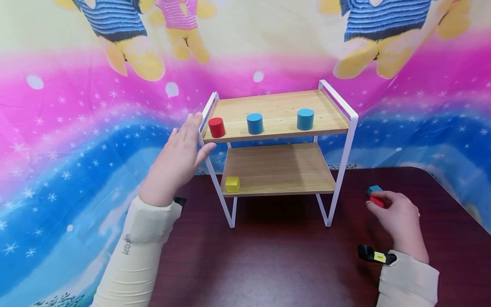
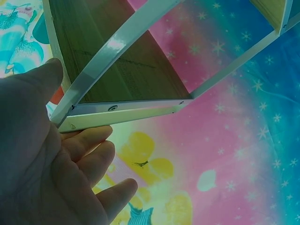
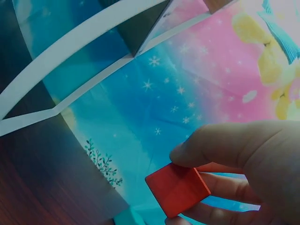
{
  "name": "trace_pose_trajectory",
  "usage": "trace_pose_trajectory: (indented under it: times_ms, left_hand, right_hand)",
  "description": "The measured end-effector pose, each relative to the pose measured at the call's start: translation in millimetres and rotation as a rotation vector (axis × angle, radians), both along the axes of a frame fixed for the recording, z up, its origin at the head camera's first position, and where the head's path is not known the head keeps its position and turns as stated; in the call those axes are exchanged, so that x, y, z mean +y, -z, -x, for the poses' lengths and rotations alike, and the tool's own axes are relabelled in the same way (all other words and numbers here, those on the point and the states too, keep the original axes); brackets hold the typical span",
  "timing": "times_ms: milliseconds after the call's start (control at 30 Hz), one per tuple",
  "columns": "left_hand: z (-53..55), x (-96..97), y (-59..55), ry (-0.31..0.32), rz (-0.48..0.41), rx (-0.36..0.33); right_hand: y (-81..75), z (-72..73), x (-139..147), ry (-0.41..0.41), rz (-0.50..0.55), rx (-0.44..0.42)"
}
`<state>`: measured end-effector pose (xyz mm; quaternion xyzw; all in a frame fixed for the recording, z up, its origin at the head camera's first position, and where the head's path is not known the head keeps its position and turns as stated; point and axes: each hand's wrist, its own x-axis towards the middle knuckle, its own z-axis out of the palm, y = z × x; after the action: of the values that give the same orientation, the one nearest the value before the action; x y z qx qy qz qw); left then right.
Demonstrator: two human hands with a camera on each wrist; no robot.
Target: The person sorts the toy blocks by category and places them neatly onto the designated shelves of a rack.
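My right hand (image 1: 399,215) pinches a red cube (image 3: 178,190) between thumb and fingers, to the right of the shelf. Just past it is a teal block (image 1: 374,189), which the red cube (image 1: 377,201) partly overlaps in the head view. At the upper left corner of the two-tier shelf (image 1: 276,106), my left hand (image 1: 174,157) rests against the white metal side frame (image 2: 117,44). Its fingers are nearly straight and the thumb is spread toward the front. On the top board, a red cylinder (image 1: 217,127) stands close to that thumb.
Two blue cylinders, one mid-board (image 1: 255,124) and one farther right (image 1: 305,120), stand along the top board's front. A yellow cube (image 1: 232,184) sits at the lower board's front left. The shelf stands on a dark table (image 1: 276,260) before a patterned cloth (image 1: 261,68).
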<state>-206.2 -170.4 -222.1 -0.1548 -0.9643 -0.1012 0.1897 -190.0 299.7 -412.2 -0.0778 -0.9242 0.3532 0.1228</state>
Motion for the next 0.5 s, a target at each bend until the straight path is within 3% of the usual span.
trace_pose_trajectory:
  times_ms: [500]
  left_hand:
    - [0.8,1.0,0.9,-0.008,-0.002,0.001]
  right_hand:
    - [-9.5,-2.5,-14,-0.019,-0.037,0.063]
